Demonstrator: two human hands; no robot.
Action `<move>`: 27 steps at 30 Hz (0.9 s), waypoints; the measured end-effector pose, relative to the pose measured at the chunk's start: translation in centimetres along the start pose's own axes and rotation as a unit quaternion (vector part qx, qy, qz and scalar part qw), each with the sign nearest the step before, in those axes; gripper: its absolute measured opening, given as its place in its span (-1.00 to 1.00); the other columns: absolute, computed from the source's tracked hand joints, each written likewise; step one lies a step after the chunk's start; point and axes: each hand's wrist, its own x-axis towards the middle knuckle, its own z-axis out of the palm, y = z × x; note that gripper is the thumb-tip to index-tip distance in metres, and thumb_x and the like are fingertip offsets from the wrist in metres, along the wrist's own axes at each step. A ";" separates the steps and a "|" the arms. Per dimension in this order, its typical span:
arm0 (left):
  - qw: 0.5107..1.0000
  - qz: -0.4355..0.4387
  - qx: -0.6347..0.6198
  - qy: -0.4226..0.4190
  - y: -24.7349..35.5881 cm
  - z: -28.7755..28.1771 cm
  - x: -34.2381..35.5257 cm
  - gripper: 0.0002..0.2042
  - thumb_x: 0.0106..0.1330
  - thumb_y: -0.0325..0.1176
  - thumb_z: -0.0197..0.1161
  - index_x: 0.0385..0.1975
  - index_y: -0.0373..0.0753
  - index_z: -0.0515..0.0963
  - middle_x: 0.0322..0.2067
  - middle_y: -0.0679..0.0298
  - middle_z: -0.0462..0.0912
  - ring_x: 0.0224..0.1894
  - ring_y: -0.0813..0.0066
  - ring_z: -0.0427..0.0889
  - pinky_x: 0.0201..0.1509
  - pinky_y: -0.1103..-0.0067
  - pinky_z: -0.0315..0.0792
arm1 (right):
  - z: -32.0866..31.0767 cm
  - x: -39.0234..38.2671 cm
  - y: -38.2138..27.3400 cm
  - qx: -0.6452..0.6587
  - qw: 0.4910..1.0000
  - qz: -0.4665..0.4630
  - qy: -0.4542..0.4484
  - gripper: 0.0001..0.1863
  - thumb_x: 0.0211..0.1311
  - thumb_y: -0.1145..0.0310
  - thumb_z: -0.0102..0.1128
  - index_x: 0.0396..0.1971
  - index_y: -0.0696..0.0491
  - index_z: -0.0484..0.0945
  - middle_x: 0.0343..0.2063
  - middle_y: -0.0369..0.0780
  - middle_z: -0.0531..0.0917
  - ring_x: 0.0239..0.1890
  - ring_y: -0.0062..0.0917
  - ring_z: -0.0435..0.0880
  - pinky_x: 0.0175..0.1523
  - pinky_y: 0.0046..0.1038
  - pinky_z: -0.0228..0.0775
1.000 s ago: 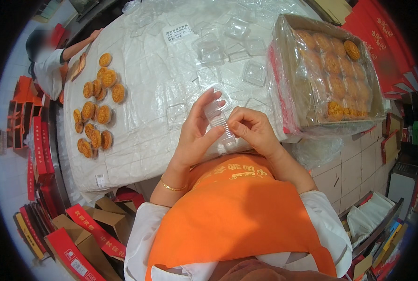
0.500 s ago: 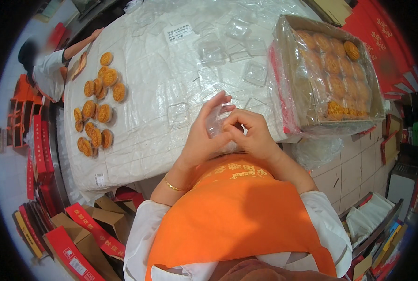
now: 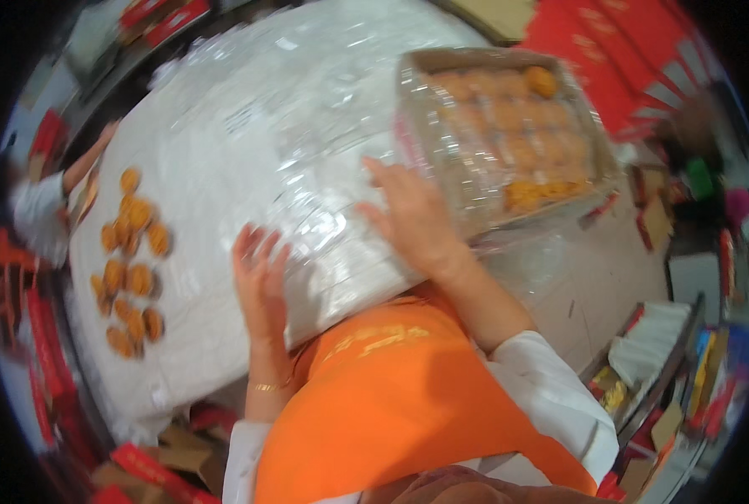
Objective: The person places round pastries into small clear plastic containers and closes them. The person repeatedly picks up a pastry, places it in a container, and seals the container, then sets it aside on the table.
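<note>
My left hand [image 3: 261, 277] is raised over the table's near side, its fingers apart and a little curled, blurred by motion. My right hand [image 3: 412, 214] reaches forward beside the cardboard box, thumb and fingers spread, with nothing seen in it. Between and beyond the hands lie several clear plastic trays [image 3: 320, 220], hard to tell apart in the blur. The box [image 3: 420, 126], lined with clear plastic film, holds rows of mooncakes [image 3: 517, 151], and one more mooncake [image 3: 541, 81] rests on top at its far right corner.
Loose mooncakes [image 3: 139, 214] are scattered on the left of the white-covered table [image 3: 198, 210]. At the far left edge a co-worker's arm [image 3: 89, 160] rests on the table. Red boxes [image 3: 593, 50] stand behind the cardboard box. Cartons [image 3: 173, 458] crowd the lower left.
My hands, which were together around a clear plastic tray, have come apart. The left has gone left, the right forward toward the box. The whole view has shifted and blurred.
</note>
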 end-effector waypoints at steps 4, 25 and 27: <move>0.970 -0.081 -0.228 0.006 -0.1 -1.7 0.9 -0.34 0.33 -0.31 0.21 0.35 -0.44 0.12 0.21 -0.13 0.28 0.32 -0.04 0.33 0.46 0.16 0.25 | -4.7 1.5 -0.3 0.058 0.996 -0.060 -0.018 -0.67 0.13 0.40 0.39 -0.08 0.08 0.64 -0.36 -0.15 0.66 -0.30 -0.23 0.64 -0.14 -0.27 0.46; 0.892 -0.279 -0.356 -0.023 -2.1 3.4 0.3 -0.30 0.40 -0.06 0.15 0.29 -0.54 0.14 0.32 -0.22 0.23 0.41 -0.12 0.23 0.43 -0.05 0.18 | -13.7 9.9 32.7 -0.359 0.872 0.323 -0.085 -0.36 0.18 0.03 0.28 0.15 0.15 0.45 0.06 0.09 0.56 0.16 -0.05 0.51 0.30 -0.15 0.33; 0.894 -0.279 -0.350 0.003 -1.5 4.2 0.1 -0.32 0.41 -0.05 0.15 0.27 -0.53 0.17 0.31 -0.22 0.24 0.39 -0.14 0.25 0.43 -0.06 0.18 | -14.7 11.4 29.6 -0.362 0.870 0.309 -0.126 -0.40 0.15 0.07 0.30 0.09 0.15 0.50 0.02 0.08 0.59 0.10 -0.06 0.56 0.27 -0.14 0.36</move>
